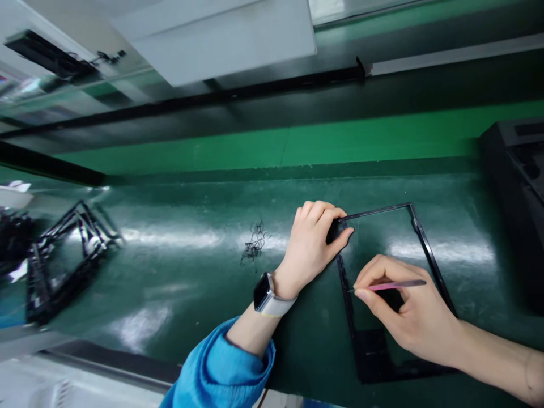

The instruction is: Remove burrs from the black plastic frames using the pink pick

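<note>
A thin black rectangular frame, seemingly plastic, lies on the green table. My left hand is closed on its upper left corner, with the thumb inside the opening and the fingers outside. Between thumb and fingertips, my right hand pinches a slim pink and grey pointed tool; whether it is a pair of tweezers or a knife I cannot make out. The tool's thin tip is at the inner edge of the frame's left side. Part of the frame's right and lower sides is hidden behind my right hand and forearm.
Black curly shavings lie left of my left hand. More black frames are stacked on the far left. A bulky black object stands at the right. A green raised edge and a black bar run along the back.
</note>
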### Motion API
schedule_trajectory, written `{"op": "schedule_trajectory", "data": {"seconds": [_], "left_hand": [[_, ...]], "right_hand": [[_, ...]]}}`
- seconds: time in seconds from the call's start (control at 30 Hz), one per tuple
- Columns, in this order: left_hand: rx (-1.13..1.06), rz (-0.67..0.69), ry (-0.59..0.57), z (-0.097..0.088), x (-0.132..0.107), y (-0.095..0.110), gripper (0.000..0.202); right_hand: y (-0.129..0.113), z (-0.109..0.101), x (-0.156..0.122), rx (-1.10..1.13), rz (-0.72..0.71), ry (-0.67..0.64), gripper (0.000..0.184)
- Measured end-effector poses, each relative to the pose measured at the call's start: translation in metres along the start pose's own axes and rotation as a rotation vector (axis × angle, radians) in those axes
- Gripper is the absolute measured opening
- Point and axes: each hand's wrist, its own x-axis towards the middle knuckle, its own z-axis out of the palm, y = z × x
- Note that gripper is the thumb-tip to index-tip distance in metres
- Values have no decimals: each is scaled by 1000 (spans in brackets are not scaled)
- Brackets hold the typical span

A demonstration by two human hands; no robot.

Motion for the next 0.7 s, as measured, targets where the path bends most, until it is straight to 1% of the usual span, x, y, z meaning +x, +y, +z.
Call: {"op": "schedule_trajectory", "data": {"seconds": [0.1, 0.2, 0.33, 0.43, 0.5, 0.57, 0.7], "left_hand": [[-7, 1, 6, 0, 1, 0, 18], [-4, 5, 10, 1, 1, 0, 18], [5, 16, 27, 0, 1, 1, 18], [1, 17, 29, 0, 1, 0, 17], [1, 16, 26, 1, 1, 0, 18], [4, 15, 22, 1, 2, 0, 19], [5, 10, 15, 0, 2, -1, 18]], "right_hand": [[-9, -6, -1, -59, -20, -22, 20], [-15, -7, -3, -32, 30, -70, 22], [-9, 1, -7, 22, 132, -106, 16], [-1, 10, -10, 141, 154, -72, 17], [3, 13, -10, 182, 155, -42, 17], [4, 14, -10, 170, 152, -42, 15], [0, 8, -7, 149, 154, -105, 9]]}}
